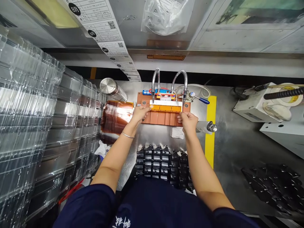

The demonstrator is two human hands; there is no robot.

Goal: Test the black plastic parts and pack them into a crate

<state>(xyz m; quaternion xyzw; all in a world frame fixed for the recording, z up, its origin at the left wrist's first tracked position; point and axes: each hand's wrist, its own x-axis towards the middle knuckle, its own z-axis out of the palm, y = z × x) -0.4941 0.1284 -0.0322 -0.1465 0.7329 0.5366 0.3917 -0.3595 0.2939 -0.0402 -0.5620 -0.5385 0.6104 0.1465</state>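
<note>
An orange strip (166, 108) with rows of small dark marks lies along a white bar (166, 103) on a copper-coloured fixture (160, 118). My left hand (140, 114) pinches the strip's left end between thumb and fingers. At its right end my right hand (187, 121) is closed on the corner. Two flexible metal tubes (182, 74) arch down over the fixture, and a lever with a blue handle (204, 100) sticks out to its right. A blue cylinder part (147, 92) sits behind the bar.
Stacked clear plastic trays (30, 120) fill the left side. Amber film sheets (117, 115) and a steel-lidded container (108, 86) stand left of the fixture. Black trays (159, 161) are near my body, a dispenser bottle (205, 126) at right, and a white machine (256, 109) farther right.
</note>
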